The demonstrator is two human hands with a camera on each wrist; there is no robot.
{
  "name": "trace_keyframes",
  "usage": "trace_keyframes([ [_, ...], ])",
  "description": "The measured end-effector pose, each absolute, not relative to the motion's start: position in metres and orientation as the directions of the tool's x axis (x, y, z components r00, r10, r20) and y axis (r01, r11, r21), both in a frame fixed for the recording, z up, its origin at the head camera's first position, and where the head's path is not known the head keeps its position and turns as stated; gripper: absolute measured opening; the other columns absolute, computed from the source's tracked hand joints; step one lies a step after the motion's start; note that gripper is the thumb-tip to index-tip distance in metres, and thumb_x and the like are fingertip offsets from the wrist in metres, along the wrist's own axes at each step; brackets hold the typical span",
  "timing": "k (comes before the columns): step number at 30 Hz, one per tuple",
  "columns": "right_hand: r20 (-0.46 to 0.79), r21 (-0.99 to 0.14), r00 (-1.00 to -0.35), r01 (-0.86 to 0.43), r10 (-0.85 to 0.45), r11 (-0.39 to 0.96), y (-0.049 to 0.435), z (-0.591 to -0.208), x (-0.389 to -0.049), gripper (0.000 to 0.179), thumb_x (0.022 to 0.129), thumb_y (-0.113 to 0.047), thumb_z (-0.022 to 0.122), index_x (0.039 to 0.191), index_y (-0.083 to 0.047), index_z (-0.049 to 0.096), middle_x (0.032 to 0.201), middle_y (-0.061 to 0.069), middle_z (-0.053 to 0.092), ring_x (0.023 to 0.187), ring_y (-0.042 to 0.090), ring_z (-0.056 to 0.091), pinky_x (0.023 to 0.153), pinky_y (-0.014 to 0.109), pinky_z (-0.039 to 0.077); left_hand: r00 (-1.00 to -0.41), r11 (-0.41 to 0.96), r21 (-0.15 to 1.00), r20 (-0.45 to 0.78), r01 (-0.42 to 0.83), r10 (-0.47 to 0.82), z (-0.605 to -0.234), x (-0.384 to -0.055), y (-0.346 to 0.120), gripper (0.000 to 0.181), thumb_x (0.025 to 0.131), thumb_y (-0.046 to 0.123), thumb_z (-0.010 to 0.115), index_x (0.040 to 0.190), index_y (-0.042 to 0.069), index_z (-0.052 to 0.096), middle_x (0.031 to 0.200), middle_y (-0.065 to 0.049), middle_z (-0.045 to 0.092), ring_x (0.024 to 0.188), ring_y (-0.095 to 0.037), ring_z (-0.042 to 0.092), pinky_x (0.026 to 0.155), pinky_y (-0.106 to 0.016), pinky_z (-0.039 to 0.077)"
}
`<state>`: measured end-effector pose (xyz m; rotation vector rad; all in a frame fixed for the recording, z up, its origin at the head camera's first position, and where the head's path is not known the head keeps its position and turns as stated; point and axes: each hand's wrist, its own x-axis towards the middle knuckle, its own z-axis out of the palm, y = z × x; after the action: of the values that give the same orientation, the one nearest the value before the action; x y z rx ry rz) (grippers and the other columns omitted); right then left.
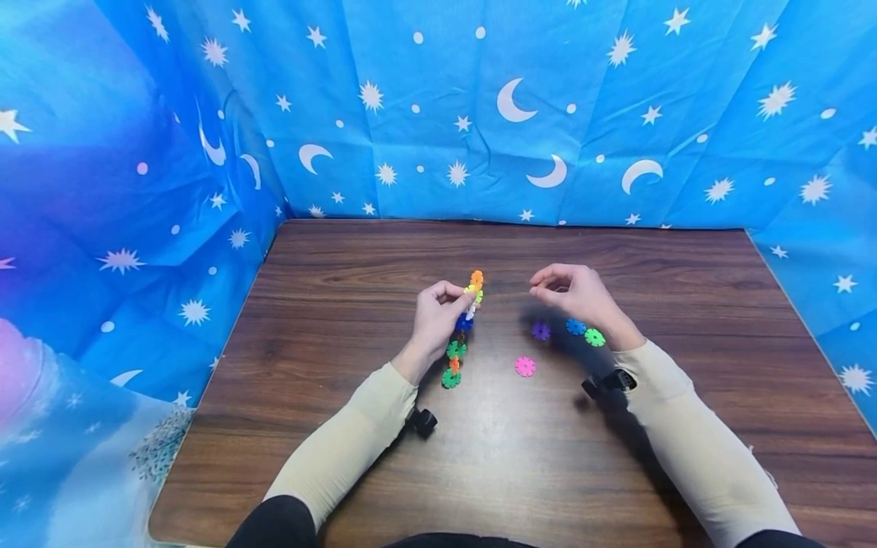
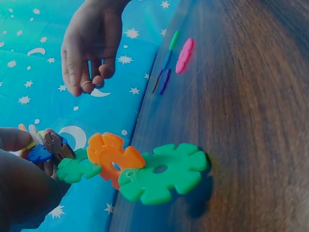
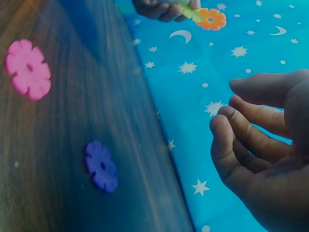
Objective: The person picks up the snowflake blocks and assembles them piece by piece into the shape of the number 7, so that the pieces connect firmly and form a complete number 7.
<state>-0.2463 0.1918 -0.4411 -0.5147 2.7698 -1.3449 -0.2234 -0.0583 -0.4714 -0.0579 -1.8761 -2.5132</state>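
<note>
My left hand [image 1: 436,320] pinches a chain of notched plastic discs near its upper end, between thumb and fingers. At the top of the chain is an orange disc [image 1: 476,278], joined to a yellow-green one. White, blue and brown discs follow below, partly covered by the fingers in the left wrist view. The lower end shows a green disc [image 2: 79,166], an orange disc [image 2: 113,157] and a larger green disc [image 2: 166,171] slotted together. My right hand [image 1: 575,293] hovers to the right with loosely bent fingers and nothing between them.
Loose discs lie on the wooden table [image 1: 329,304]: pink [image 1: 524,367], purple [image 1: 541,331], blue [image 1: 575,326] and bright green [image 1: 594,337], the last two near the right wrist. A blue curtain [image 1: 438,114] with stars and moons hangs behind the table's far edge.
</note>
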Motion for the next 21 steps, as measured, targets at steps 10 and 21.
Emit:
trace_keyframes([
  [10,0.073,-0.644,-0.897,-0.376,-0.436,0.667,0.199,-0.458,-0.241,0.022,0.085,-0.013,0.074,0.105,-0.002,0.07,0.089,0.007,0.072,0.082,0.021,0.068,0.073,0.033,0.056,-1.0,-0.293,0.956,0.019,0.013,0.018,-0.474,-0.223,-0.059,0.019,0.085,-0.008,0.067,0.076,0.007,0.06,0.074,-0.002,0.069,0.065,-0.016,0.07,0.062,-0.02,0.057],
  [21,-0.04,-0.485,-0.828,-0.473,-0.559,0.736,0.203,-0.472,-0.239,0.028,0.081,-0.017,0.078,0.107,-0.009,0.072,0.09,0.002,0.069,0.085,0.02,0.065,0.076,0.038,0.053,-1.0,-0.291,0.957,-0.003,-0.007,0.014,-0.473,-0.223,-0.059,0.019,0.085,-0.008,0.066,0.077,0.007,0.061,0.078,-0.003,0.07,0.069,-0.022,0.072,0.064,-0.023,0.059],
])
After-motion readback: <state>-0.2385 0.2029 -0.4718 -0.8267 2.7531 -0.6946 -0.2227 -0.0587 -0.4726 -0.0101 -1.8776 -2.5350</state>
